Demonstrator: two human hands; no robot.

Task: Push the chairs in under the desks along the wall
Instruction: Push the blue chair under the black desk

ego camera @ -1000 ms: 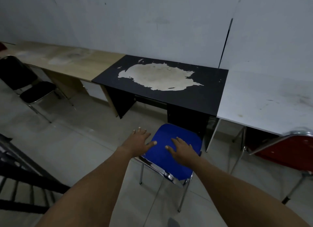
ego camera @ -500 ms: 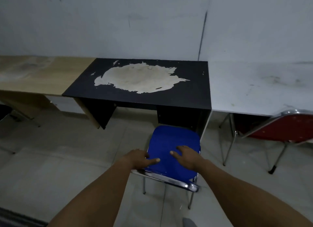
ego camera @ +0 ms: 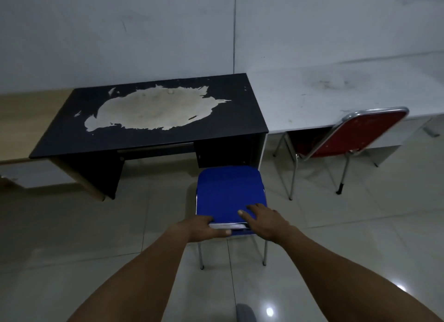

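A blue chair (ego camera: 229, 192) with chrome legs stands on the floor just in front of the right end of the black desk (ego camera: 240, 120), whose top has a large worn pale patch. Its far edge sits at the desk's front. My left hand (ego camera: 204, 229) grips the chair's near chrome rim, fingers curled over it. My right hand (ego camera: 263, 219) lies on the blue padding at the near right corner, fingers spread over the edge. A red chair (ego camera: 360, 134) is tucked partly under the white desk (ego camera: 336, 91) to the right.
A light wooden desk (ego camera: 26, 120) adjoins the black one on the left. All three desks stand against the grey wall (ego camera: 168, 28). Pale glossy floor tiles (ego camera: 72, 237) surround the chairs. The black desk's drawer unit (ego camera: 225, 153) sits directly behind the blue chair.
My view has swung to the right and the blue chair has turned square to the black desk. My hands slid back from the padding to its near edge, the left now gripping the rim.
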